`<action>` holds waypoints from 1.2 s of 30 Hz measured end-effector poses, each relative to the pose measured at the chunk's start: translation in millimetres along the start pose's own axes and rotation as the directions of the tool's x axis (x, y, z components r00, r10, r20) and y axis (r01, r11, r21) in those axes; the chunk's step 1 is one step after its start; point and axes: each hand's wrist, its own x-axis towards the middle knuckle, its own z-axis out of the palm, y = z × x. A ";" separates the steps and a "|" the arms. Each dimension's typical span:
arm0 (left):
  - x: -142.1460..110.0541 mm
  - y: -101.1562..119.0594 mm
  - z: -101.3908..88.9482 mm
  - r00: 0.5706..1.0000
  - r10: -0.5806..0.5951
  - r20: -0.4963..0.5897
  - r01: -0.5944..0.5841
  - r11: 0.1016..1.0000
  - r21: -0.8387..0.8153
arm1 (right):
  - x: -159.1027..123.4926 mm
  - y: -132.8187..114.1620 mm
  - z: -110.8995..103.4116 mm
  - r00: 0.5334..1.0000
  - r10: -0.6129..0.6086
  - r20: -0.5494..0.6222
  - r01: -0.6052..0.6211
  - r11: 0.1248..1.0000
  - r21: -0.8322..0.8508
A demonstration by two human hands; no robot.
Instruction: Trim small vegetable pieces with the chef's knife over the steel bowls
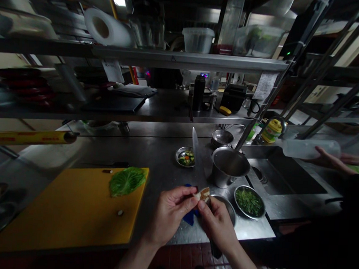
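Note:
Over the counter's front edge, my left hand [170, 213] and my right hand [218, 224] meet on a small brown-and-white piece of food [204, 194]. My left fingers pinch it from the left. My right hand is closed round a knife [195, 155]; its blade points up and away and its dark handle sticks out below the hand. My right thumb rests on the food. A steel bowl [231, 210] sits just under my right hand, and a blue cloth [189, 217] lies beneath both hands.
A yellow cutting board [56, 208] at left carries a green cabbage leaf [127, 181]. A steel pot [229, 166], a bowl of chopped greens [250, 201] and a small vegetable dish [186, 156] stand nearby. Over the sink [286, 175], another person's hand [330, 162] holds a clear bottle [309, 148].

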 end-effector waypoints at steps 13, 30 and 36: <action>1.0 2.2 2.0 1.000 0.003 0.017 -0.005 0.996 0.084 | -1.2 -4.3 -0.9 0.991 -0.087 -0.102 0.059 0.966 -0.250; 1.4 4.0 -2.9 0.996 0.045 0.077 -0.057 0.985 0.162 | 0.9 1.2 -2.2 0.993 -0.069 -0.091 0.046 0.972 -0.230; 3.3 8.6 -6.5 0.993 0.005 0.118 -0.024 0.987 0.158 | 0.9 2.7 -0.9 0.999 0.031 -0.031 -0.033 0.997 -0.067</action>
